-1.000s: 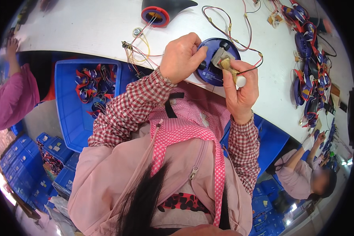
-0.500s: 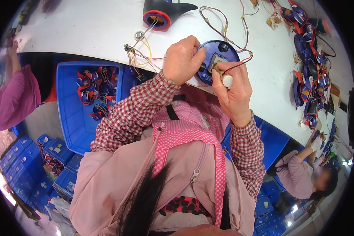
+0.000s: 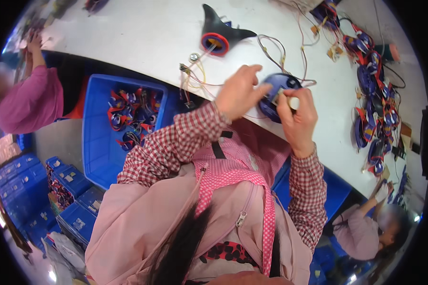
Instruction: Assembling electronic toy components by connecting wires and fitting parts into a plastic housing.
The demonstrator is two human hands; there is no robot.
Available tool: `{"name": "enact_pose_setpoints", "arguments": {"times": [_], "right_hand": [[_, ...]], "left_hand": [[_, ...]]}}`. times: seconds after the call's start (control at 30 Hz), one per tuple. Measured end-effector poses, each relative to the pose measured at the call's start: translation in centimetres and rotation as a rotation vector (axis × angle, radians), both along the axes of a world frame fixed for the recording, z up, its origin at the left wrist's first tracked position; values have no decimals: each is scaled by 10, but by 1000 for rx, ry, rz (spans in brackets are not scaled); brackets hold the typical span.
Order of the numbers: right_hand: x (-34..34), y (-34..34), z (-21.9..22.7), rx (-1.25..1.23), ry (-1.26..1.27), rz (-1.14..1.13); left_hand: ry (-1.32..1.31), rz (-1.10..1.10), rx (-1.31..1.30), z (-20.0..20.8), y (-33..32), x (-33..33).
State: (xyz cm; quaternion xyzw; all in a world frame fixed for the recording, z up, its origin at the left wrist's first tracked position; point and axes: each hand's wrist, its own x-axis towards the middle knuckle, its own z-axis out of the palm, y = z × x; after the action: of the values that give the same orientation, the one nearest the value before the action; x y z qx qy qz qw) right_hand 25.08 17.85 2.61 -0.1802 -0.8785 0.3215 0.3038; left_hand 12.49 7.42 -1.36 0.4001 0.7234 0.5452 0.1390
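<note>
A round blue-purple plastic base (image 3: 269,108) rests at the near edge of the white table. My right hand (image 3: 300,118) is closed over it, pinching a small part with a white round end (image 3: 294,103); what this part is I cannot make out. My left hand (image 3: 240,92) has its fingers apart, smeared slightly by motion, with the thumb by the base's left rim. Whether that thumb touches the rim is unclear. Thin dark wires (image 3: 284,52) with small tan bits loop on the table behind the base.
A dark fin-shaped housing with a red ring (image 3: 215,44) lies farther back, beside a small round metal piece (image 3: 194,57) and loose wires (image 3: 189,73). At left stands a blue bin (image 3: 94,137) of assemblies. More assemblies (image 3: 366,80) line the right side. Co-workers sit at both sides.
My left hand has loosened from the base's left edge, and its fingers have spread. The right hand keeps its pinch over the base. The whole view has shifted, so everything sits lower and farther right.
</note>
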Motion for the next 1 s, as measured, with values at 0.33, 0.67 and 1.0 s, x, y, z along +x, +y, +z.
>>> {"name": "enact_pose_setpoints", "arguments": {"times": [0.33, 0.67, 1.0], "right_hand": [[30, 5, 3, -129, -2, -226], [-51, -96, 23, 17, 200, 444], [-140, -118, -12, 550, -147, 250]], "left_hand": [[483, 143, -92, 36, -6, -121], [281, 89, -486, 12, 11, -157], [-50, -76, -353, 10, -1, -191]]}}
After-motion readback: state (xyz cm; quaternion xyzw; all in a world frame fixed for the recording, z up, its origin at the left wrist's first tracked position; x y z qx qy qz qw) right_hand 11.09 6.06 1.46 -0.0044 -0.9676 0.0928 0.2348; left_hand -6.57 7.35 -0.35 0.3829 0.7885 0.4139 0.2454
